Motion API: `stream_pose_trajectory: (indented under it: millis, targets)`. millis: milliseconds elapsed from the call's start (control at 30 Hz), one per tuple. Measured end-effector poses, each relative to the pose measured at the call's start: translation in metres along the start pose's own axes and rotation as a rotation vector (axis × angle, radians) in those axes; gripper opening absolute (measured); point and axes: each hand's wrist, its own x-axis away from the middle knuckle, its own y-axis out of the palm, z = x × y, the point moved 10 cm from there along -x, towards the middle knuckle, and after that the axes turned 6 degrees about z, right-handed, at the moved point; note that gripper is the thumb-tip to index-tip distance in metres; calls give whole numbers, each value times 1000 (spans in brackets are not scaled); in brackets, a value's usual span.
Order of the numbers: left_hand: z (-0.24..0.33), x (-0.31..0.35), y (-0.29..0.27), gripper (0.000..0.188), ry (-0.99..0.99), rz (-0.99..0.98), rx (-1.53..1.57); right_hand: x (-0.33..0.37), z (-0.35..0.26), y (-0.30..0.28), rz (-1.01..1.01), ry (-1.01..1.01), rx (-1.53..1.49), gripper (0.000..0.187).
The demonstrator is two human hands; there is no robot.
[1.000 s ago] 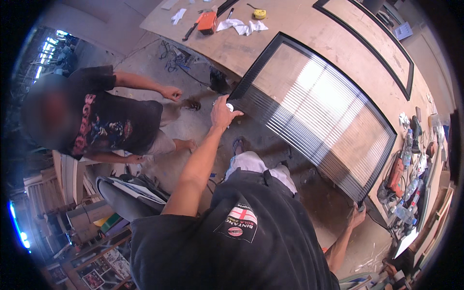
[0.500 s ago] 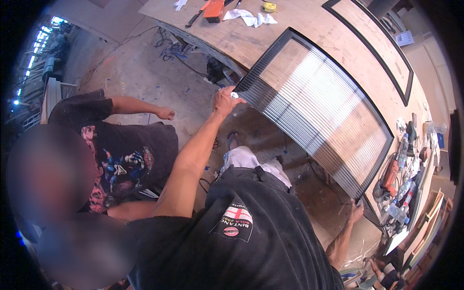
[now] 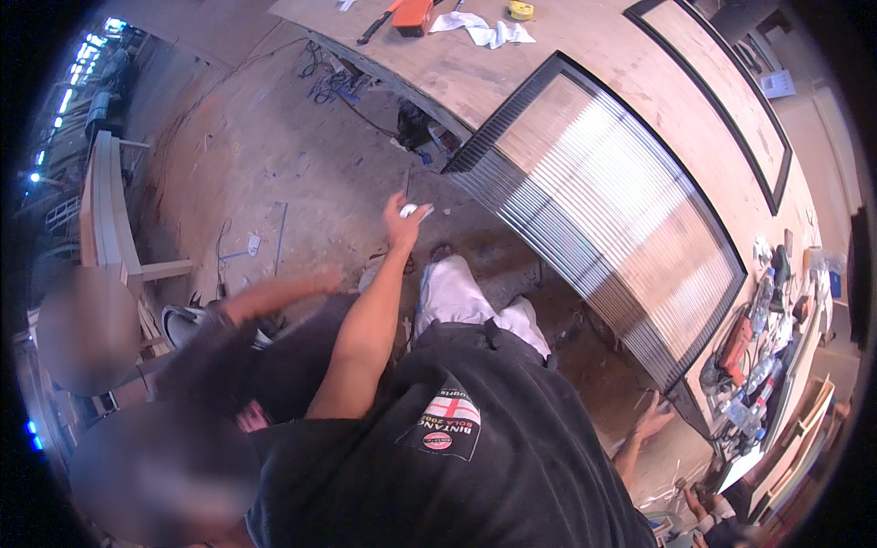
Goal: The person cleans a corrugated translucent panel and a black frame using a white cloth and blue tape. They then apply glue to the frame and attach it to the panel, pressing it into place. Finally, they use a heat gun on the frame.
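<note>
A ribbed see-through panel in a black frame (image 3: pixel 594 215) lies on the wooden worktable (image 3: pixel 557 64), its near side jutting past the table edge. My left hand (image 3: pixel 400 226) is off the panel, short of its left corner. Its fingers curl around a small white thing (image 3: pixel 409 210), perhaps a wad of cloth or tissue; its kind is not clear. Just below the panel's near right corner is my right hand (image 3: pixel 650 422), fingers apart and nothing visible in it.
A second black frame (image 3: pixel 722 87) lies farther back on the table. White cloth (image 3: pixel 484 29), a yellow tape measure (image 3: pixel 521 10) and an orange tool (image 3: pixel 413 16) sit at the far edge. Bottles and a red power tool (image 3: pixel 734 350) crowd the right side. A co-worker (image 3: pixel 274 338) is close on my left.
Both my hands have let go of the panel and drawn back from its corners. The panel stays on the table. The co-worker on my left has moved back and lower.
</note>
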Motion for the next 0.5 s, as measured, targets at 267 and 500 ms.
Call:
stream_pose_trajectory:
  millis: [267, 500]
  targets:
    - [-346, 91, -54, 31, -1176, -69, 419, 164, -167, 117, -816, -9, -376, 41]
    - [-374, 20, -108, 25, -1089, -107, 454, 244, -552, 152, -1218, 68, -846, 40]
